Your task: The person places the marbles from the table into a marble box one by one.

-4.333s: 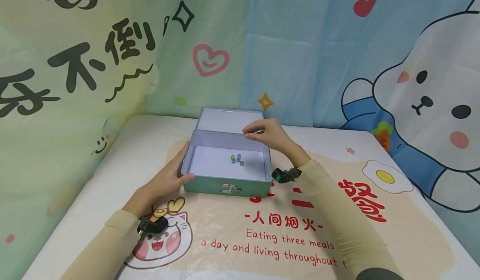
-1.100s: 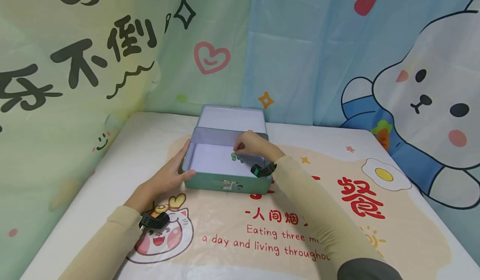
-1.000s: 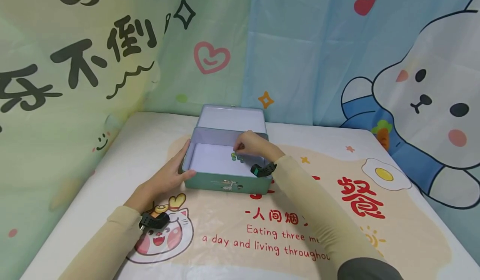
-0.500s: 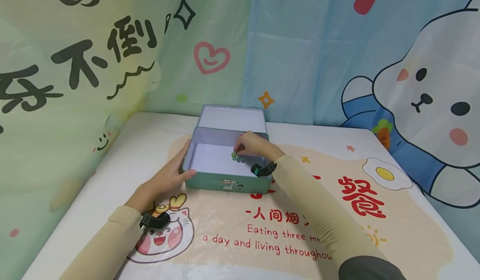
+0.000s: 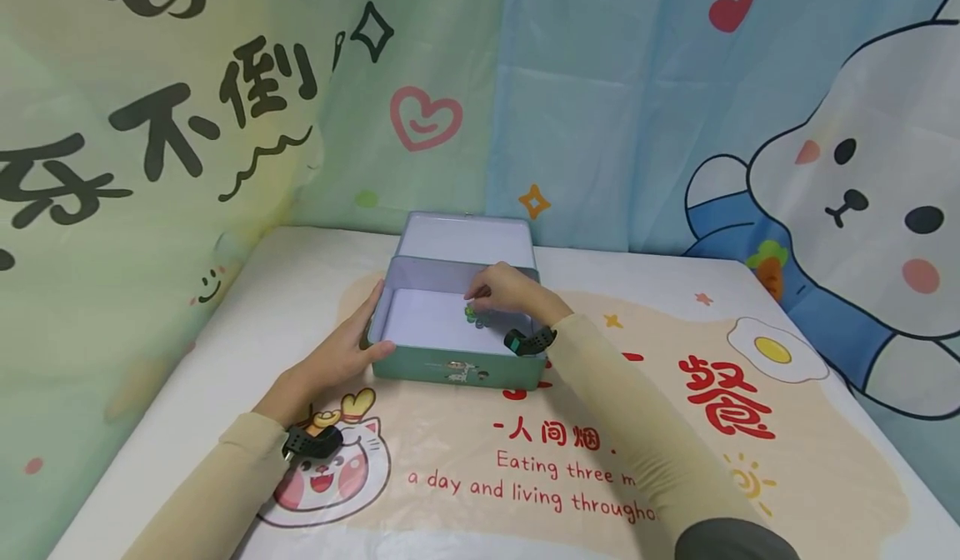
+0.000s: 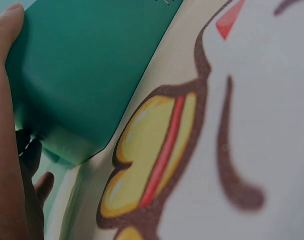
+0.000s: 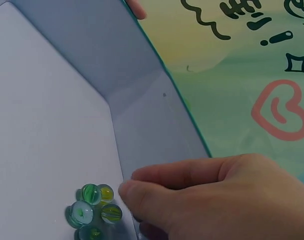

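A green tin box [image 5: 412, 367] stands on the table with its lid [image 5: 468, 237] tipped back. My left hand [image 5: 341, 354] holds the box's left side, thumb at the front left corner and fingers along the wall. Several clear glass marbles [image 7: 82, 213] with green and yellow swirls sit clustered on the pale box floor. My right hand [image 5: 510, 287] is inside the box, just above the marbles, with thumb and index fingertip close together. In the right wrist view, those fingertips are beside the cluster. Whether a marble is between them is hidden.
A printed cloth [image 5: 540, 493] with red writing and a cat picture covers the table. Behind it hangs a cartoon backdrop [image 5: 585, 110]. The box's raised walls surround the right hand. Each wrist wears a black strap [image 5: 312, 442].
About four seconds ago my right hand pinched a marble above the box's right rear edge. It has since lowered to the cluster and barely moved in the last second. My left hand stays put.
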The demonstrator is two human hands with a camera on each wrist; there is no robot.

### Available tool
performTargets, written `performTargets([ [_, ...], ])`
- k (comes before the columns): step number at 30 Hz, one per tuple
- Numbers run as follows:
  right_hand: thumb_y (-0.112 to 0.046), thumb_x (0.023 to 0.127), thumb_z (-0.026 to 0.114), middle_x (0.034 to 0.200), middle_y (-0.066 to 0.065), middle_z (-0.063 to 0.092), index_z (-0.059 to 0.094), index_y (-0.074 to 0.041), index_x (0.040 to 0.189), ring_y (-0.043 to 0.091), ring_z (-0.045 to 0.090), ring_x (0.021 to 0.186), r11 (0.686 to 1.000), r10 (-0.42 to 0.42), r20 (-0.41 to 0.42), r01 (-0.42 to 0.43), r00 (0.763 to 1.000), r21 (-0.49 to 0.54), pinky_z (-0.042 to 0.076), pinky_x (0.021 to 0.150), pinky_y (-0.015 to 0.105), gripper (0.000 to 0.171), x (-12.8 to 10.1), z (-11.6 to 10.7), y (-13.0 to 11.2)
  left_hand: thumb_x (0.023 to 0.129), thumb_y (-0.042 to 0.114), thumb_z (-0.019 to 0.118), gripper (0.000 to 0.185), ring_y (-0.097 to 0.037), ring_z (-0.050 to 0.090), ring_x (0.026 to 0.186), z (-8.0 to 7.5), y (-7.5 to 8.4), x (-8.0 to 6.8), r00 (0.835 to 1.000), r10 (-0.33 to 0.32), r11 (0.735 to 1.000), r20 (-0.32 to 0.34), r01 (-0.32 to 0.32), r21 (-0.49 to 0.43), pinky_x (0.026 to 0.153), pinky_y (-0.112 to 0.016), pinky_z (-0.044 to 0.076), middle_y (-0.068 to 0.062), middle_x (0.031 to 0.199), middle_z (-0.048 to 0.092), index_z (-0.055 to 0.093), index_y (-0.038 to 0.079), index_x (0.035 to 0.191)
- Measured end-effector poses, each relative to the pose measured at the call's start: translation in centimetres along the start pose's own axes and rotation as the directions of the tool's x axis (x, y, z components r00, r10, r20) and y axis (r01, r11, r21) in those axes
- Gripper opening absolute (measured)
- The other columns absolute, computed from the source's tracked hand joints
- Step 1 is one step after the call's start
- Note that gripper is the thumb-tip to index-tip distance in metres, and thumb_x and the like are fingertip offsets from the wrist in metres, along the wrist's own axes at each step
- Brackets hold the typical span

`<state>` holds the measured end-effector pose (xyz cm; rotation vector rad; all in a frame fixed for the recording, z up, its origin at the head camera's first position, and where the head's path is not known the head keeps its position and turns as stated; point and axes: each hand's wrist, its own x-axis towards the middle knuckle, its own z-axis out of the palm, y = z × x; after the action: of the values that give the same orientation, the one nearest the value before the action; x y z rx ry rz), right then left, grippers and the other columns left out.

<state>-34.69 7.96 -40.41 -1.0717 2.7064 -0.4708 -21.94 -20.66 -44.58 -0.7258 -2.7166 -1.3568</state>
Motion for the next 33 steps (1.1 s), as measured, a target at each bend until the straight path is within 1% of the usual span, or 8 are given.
performTargets([
  [8,-0.018,0.089,0.067,0.101,0.004,0.073,0.073,-0.008,0.105,0.014,0.068,0.094,0.995,-0.013,-0.041,0.017,0.999,0.096,0.054,0.083,0.026,0.020,-0.1,-0.2,0.2,0.090,0.042,0.060,0.093,-0.030,0.005,0.148,0.3,-0.1,-0.1,1.000,-0.009,1.000,-0.003,0.009,-0.005,0.115,-0.056,0.013,-0.008,0.161,-0.003,-0.011,0.034,0.151],
  [12,-0.020,0.090,0.066,0.104,0.003,0.073,0.073,-0.009,0.108,0.015,0.068,0.095,0.990,-0.016,-0.066,0.025,0.998,0.136,0.054,0.083,0.028,0.022,-0.4,-0.2,0.4,0.090,0.044,0.060,0.093,-0.031,0.006,0.148,0.5,-0.1,-0.1,1.000,0.007,1.000,-0.002,-0.007,-0.001,0.115,-0.056,0.013,-0.008,0.161,-0.002,-0.010,0.032,0.152],
  [13,-0.020,0.090,0.065,0.105,0.003,0.072,0.073,-0.009,0.108,0.015,0.067,0.096,0.988,-0.016,-0.080,0.028,0.997,0.149,0.054,0.084,0.029,0.023,-0.5,-0.2,0.4,0.091,0.041,0.060,0.093,-0.032,0.006,0.147,0.4,0.4,-0.2,1.000,0.009,1.000,0.003,-0.009,-0.002,0.115,-0.056,0.013,-0.010,0.161,-0.002,-0.009,0.028,0.153],
  [16,-0.021,0.091,0.065,0.108,0.003,0.072,0.073,-0.010,0.109,0.016,0.067,0.099,0.977,-0.009,-0.136,0.037,0.991,0.211,0.053,0.086,0.031,0.023,-0.8,-0.2,0.6,0.091,0.042,0.060,0.093,-0.030,0.006,0.147,0.4,0.2,-0.2,1.000,0.024,1.000,0.003,-0.024,0.008,0.116,-0.054,0.013,-0.010,0.161,-0.001,-0.009,0.027,0.153],
  [19,-0.020,0.090,0.066,0.109,0.004,0.072,0.073,-0.011,0.108,0.016,0.067,0.101,0.959,0.005,-0.199,0.052,0.980,0.280,0.054,0.086,0.031,0.022,-1.2,-0.3,0.6,0.091,0.036,0.061,0.094,-0.030,0.006,0.147,0.5,0.0,-0.2,1.000,0.021,1.000,0.002,-0.021,0.013,0.116,-0.053,0.013,-0.012,0.161,-0.001,-0.009,0.029,0.152],
  [20,-0.020,0.090,0.066,0.109,0.004,0.072,0.074,-0.011,0.107,0.016,0.067,0.100,0.953,0.008,-0.218,0.058,0.976,0.299,0.054,0.086,0.031,0.021,-1.3,-0.4,0.5,0.091,0.036,0.061,0.094,-0.028,0.006,0.148,0.7,-0.6,-0.1,1.000,0.024,1.000,-0.003,-0.024,0.015,0.116,-0.053,0.013,-0.009,0.161,-0.001,-0.010,0.033,0.152],
  [26,-0.022,0.091,0.065,0.107,0.003,0.072,0.073,-0.008,0.108,0.015,0.067,0.098,0.926,0.016,-0.279,0.090,0.960,0.366,0.055,0.084,0.031,0.024,-1.9,-1.5,0.2,0.089,0.024,0.062,0.095,-0.028,0.005,0.148,0.6,-0.2,-0.1,1.000,0.013,1.000,-0.003,-0.013,0.007,0.116,-0.054,0.013,-0.006,0.161,-0.002,-0.010,0.034,0.151],
  [33,-0.023,0.089,0.067,0.107,0.003,0.072,0.072,-0.008,0.109,0.014,0.066,0.097,0.908,-0.001,-0.337,0.142,0.941,0.395,0.055,0.084,0.029,0.025,-3.8,-3.0,0.0,0.090,0.039,0.061,0.095,-0.029,0.005,0.148,0.1,0.0,0.0,1.000,0.005,1.000,-0.005,-0.005,0.019,0.116,-0.055,0.013,-0.008,0.161,-0.002,-0.011,0.034,0.151],
])
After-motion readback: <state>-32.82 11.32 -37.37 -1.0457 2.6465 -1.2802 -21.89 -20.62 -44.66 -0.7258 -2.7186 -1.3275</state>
